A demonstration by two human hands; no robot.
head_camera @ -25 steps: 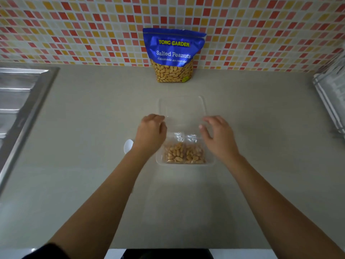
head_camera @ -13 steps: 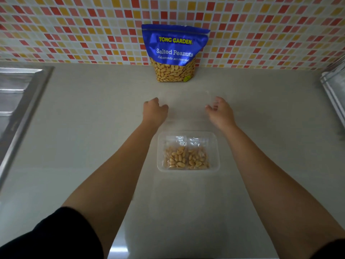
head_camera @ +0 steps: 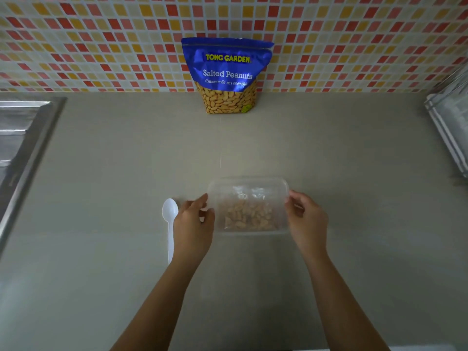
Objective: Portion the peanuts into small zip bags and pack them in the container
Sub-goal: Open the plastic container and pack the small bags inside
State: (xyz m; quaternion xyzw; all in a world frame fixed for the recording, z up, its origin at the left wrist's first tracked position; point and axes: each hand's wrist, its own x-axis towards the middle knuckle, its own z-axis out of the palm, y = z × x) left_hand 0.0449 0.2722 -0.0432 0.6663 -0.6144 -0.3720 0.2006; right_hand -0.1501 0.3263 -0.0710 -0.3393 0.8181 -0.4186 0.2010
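I log a grey-beige countertop (head_camera: 106, 178) under a red, orange and yellow mosaic tile wall (head_camera: 101, 41), steel sink drainboard (head_camera: 20, 127) far left, an unidentifiable pale striped item (head_camera: 449, 122) far right.

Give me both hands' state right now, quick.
Left hand: pinches the left end of the clear lid.
Right hand: pinches the lid's right end.

Against the matt, smooth beige countertop (head_camera: 106, 178), clear, slightly hazy plastic is seen in the rectangular lidded container (head_camera: 249, 188), smooth white plastic in the spoon (head_camera: 170, 219) at its 9 o'clock, glossy film in the blue peanut pouch (head_camera: 227, 72) at 12 o'clock, and brushed metal in the grey sink (head_camera: 22, 138) at 9 o'clock.
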